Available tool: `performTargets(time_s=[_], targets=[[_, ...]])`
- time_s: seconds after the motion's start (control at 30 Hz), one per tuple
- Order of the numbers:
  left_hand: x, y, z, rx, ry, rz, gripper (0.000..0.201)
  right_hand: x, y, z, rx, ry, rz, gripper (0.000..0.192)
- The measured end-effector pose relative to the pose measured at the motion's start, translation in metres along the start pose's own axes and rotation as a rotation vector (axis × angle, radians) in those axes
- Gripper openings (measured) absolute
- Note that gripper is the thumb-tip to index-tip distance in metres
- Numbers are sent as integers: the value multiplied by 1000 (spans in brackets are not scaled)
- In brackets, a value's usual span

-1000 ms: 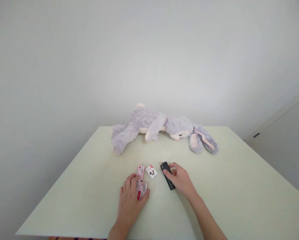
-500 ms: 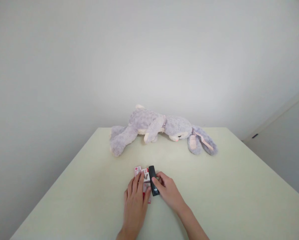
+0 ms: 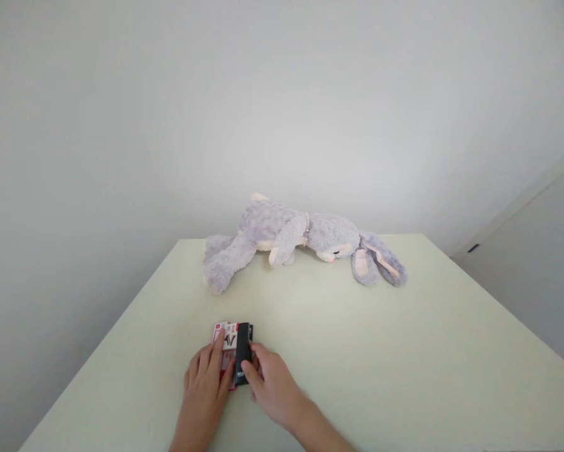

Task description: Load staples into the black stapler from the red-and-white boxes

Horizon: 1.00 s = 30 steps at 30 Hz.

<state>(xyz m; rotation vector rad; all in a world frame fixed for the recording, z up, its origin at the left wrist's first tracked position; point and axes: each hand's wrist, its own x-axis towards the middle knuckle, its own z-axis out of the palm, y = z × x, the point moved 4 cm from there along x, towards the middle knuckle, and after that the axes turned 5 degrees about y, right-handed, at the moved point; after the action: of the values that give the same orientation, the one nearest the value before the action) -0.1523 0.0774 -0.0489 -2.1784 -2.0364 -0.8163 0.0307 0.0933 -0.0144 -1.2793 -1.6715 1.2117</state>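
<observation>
My left hand (image 3: 203, 383) lies over a group of small white and red boxes (image 3: 230, 339), its fingers across their tops and its thumb on their right side. The boxes lie flat on the table, partly covered by the fingers. Against their right side sits a long black stapler-like object (image 3: 243, 353) with small light lettering near its close end. My right hand (image 3: 273, 384) grips this object from the right, thumb on top and the other fingers along its far side. Those fingertips are partly hidden.
A grey-purple plush rabbit (image 3: 272, 232) lies on its side along the table's back edge, ears to the right. The pale table (image 3: 380, 351) narrows toward a plain wall (image 3: 282, 113). Off the right edge is a light panel with a dark slot (image 3: 473, 248).
Both hands have slid left and slightly nearer, taking the boxes and the black object along. The view has shifted a little. The rabbit stays in its place.
</observation>
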Motion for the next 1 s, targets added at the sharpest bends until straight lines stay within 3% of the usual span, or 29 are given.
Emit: performTargets(time_s=[0.17, 0.27, 0.37, 0.47, 0.53, 0.6, 0.7, 0.83, 1.0], targets=[[12, -32, -7, 29, -33, -43, 58, 15, -13, 26, -47, -29, -22, 41], [20, -36, -19, 4, -42, -47, 58, 13, -12, 24, -60, -19, -30, 50], [22, -21, -44, -33, 97, -90, 56, -7, 5, -7, -88, 84, -24, 56], [16, 18, -61, -115, 259, -131, 54, -40, 33, -65, -253, 358, -45, 44], [10, 57, -52, -201, 235, -44, 52, -61, 50, -101, -464, 440, -124, 47], [3, 101, -26, -248, 71, 153, 54, -74, 66, -125, -644, 456, -150, 53], [-6, 144, 17, -126, -50, 251, 67, -79, 77, -135, -878, 369, -158, 60], [-10, 162, 41, 31, -44, 236, 71, -75, 69, -125, -1008, 316, -152, 62], [-9, 161, 37, 42, -68, 231, 69, -75, 61, -121, -1009, 307, -142, 63]])
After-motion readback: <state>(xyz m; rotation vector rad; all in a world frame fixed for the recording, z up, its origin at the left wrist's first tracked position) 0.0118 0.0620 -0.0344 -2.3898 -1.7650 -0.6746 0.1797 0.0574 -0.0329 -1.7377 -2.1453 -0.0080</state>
